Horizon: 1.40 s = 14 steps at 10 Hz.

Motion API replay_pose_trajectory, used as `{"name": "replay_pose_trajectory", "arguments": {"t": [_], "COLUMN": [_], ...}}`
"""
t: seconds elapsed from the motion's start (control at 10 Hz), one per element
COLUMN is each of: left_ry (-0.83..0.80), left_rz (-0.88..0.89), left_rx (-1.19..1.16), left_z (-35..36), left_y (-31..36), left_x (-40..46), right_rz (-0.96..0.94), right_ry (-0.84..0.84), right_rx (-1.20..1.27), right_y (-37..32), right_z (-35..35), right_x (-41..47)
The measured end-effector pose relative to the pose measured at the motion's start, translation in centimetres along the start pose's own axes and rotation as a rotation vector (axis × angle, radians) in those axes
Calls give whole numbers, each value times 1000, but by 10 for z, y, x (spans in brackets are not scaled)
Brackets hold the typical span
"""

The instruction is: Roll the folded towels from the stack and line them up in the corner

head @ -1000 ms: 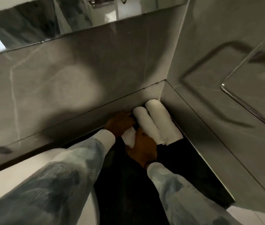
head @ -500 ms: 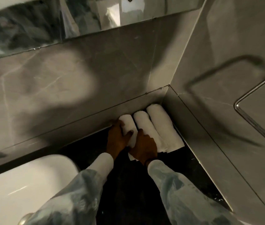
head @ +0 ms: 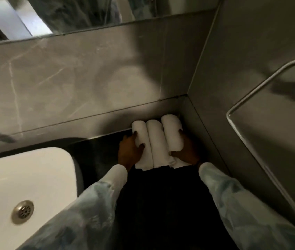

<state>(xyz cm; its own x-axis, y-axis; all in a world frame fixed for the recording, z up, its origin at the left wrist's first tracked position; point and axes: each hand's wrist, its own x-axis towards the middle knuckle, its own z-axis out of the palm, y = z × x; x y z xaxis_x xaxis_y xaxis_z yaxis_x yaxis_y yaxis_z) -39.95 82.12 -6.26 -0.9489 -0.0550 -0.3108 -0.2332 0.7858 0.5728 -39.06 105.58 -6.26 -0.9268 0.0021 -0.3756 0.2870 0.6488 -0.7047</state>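
Note:
Three white rolled towels lie side by side on the dark counter [head: 154, 195], pushed into the corner where the two grey tiled walls meet. My left hand [head: 128, 153] presses against the outer side of the left roll [head: 139, 139], thumb and fingers curled onto it. My right hand [head: 186, 152] cups the outer side and near end of the right roll [head: 172, 130]. The middle roll [head: 156, 143] lies squeezed between them. No stack of folded towels is in view.
A white sink basin [head: 25, 179] with a metal drain [head: 23, 212] sits at the left. A chrome towel rail [head: 262, 98] stands out from the right wall. A mirror [head: 70, 13] runs along the top of the back wall.
The third roll has come to lie beside the other two. My right hand has moved from the middle to the right side of the row, and my left hand now holds the left side.

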Motion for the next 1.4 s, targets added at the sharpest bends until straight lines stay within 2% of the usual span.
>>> {"name": "replay_pose_trajectory", "arguments": {"t": [0.1,0.3,0.4,0.5,0.6,0.8,1.1,1.2,1.3,1.4], "left_ry": [43,78,83,123,96,-76,32,14,-35,18], "left_rz": [-15,-91,-86,-45,9,3,34,48,66,66], "left_rx": [36,30,47,40,86,26,-171,-110,-78,-250], "left_z": [-8,13,14,10,9,3,22,20,12,-2], "left_y": [-1,16,15,26,28,8,-3,1,5,5], "left_x": [3,-23,-23,-20,-21,-12,-10,-17,-25,-37], "right_rz": [16,8,-30,10,61,76,38,33,18,-19], "right_ry": [-24,-72,31,-6,-113,-94,6,-24,-1,182], "right_rx": [-40,-437,-602,-612,-442,-262,-265,-273,-171,-106], "right_y": [-4,11,11,10,3,2,-1,-5,-10,-20], "right_z": [11,19,27,13,-5,-11,12,6,-5,-17], "right_x": [7,-5,-15,-4,10,21,16,6,-2,-6]}}
